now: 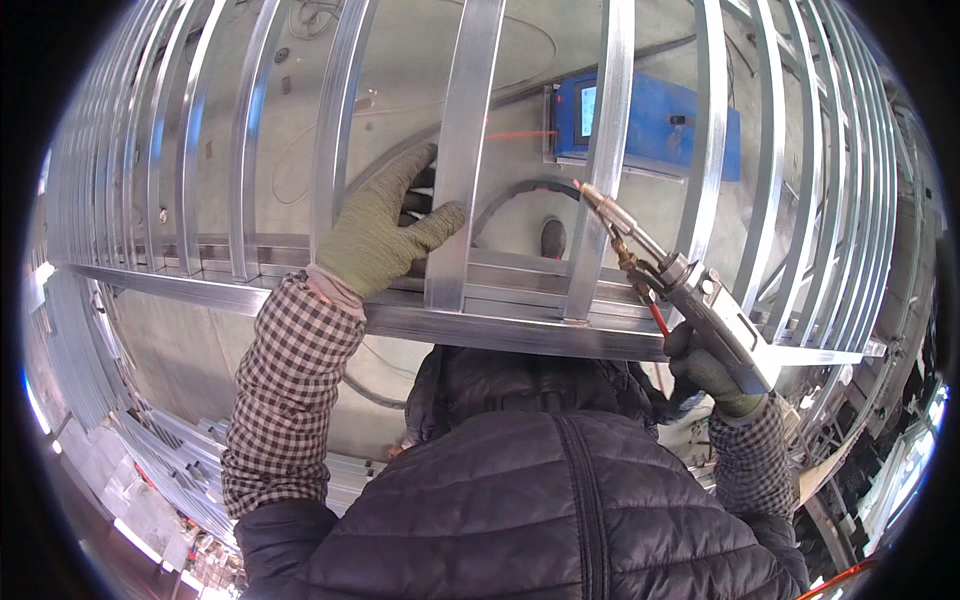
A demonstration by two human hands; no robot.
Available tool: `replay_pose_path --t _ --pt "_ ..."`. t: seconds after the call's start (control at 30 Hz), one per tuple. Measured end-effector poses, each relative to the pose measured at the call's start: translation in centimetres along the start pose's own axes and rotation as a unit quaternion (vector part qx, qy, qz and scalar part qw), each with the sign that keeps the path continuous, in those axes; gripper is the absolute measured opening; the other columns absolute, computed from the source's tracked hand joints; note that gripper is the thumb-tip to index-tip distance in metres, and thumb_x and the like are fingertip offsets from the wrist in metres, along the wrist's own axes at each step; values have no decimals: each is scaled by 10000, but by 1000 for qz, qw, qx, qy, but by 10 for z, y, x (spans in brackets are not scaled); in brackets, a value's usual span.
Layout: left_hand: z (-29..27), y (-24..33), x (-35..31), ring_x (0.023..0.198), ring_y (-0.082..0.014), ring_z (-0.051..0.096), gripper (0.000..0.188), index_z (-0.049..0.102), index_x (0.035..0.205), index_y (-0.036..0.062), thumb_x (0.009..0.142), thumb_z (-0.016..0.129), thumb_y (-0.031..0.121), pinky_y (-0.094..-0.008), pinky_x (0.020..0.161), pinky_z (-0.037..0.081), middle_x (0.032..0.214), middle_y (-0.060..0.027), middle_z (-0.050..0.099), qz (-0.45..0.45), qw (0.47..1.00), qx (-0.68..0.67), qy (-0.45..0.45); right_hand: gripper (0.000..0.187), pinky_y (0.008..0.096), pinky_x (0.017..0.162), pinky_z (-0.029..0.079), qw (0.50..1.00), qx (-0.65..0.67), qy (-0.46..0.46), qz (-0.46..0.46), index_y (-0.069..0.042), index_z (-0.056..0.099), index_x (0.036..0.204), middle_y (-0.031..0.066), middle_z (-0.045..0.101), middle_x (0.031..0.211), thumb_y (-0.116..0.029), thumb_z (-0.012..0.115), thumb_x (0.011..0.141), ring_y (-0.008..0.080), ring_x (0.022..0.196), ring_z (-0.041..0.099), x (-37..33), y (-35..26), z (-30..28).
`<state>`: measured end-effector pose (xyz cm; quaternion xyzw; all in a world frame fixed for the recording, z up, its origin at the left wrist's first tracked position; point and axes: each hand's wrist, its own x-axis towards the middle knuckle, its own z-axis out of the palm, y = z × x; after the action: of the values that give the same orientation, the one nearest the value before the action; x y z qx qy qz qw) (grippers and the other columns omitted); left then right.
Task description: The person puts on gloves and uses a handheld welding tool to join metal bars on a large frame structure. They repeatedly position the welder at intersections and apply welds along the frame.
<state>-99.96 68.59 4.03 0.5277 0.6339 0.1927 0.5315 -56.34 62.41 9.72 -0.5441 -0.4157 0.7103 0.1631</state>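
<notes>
A frame of shiny metal tubes [520, 335] lies in front of me, its many upright bars joined to a long rail. My left hand [382, 228], in a green glove with dark finger pads, grips one flat bar [468, 150] near the rail. Its thumb lies across the front, and the fingertips pass out of sight at the bar's left edge. A silver welding gun [715, 315] is in my right hand [708, 372], gloved too, with the fingers wrapped round its handle. The gun's copper-coloured nozzle points up and left, over the adjacent bar [600, 170].
Beyond the bars a blue machine [660, 125] with a lit screen stands on the concrete floor [390, 60]. A dark hose [515, 190] curves near the nozzle. A shoe tip [553, 238] shows between bars. More metal lengths [75, 350] lie at the left.
</notes>
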Motion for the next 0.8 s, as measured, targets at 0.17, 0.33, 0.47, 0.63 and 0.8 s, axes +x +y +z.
replay_pose_path --t 0.17,0.33,0.47,0.63,0.8 --pt "-3 -19 2 1150 -252 718 772 490 1557 -33 997 783 410 -361 920 596 1321 -210 707 -96 986 -58 -122 249 304 684 594 996 -3 88 -21 -12 729 1093 54 725 927 -70 802 863 151 776 693 16 17 31" --pt "1 -33 6 1165 -304 725 796 504 1539 -44 980 791 445 -387 972 589 1321 -259 711 -48 988 -60 -136 295 322 690 594 986 -114 119 -9 -29 740 1069 60 725 936 0 823 787 162 803 697 10 14 36" --pt "-1 -33 8 1210 -320 715 808 503 1532 -54 975 789 456 -396 1042 566 1344 -273 702 -78 981 -85 -158 348 312 613 566 992 25 124 -23 11 697 1124 79 714 906 -40 855 819 146 705 675 9 14 45" --pt "0 -30 7 1246 -333 704 799 498 1538 -47 978 783 447 -405 1064 556 1353 -275 700 -68 982 -80 -156 390 311 617 578 991 -4 132 0 30 681 1150 83 726 897 -51 869 817 152 721 695 12 16 41" --pt "0 -31 6 1253 -358 699 761 519 1523 -32 976 782 428 -420 1067 548 1336 -279 707 -30 984 -91 -153 378 335 721 601 990 35 130 52 -4 720 1116 81 753 957 -1 862 766 171 838 724 10 16 39"
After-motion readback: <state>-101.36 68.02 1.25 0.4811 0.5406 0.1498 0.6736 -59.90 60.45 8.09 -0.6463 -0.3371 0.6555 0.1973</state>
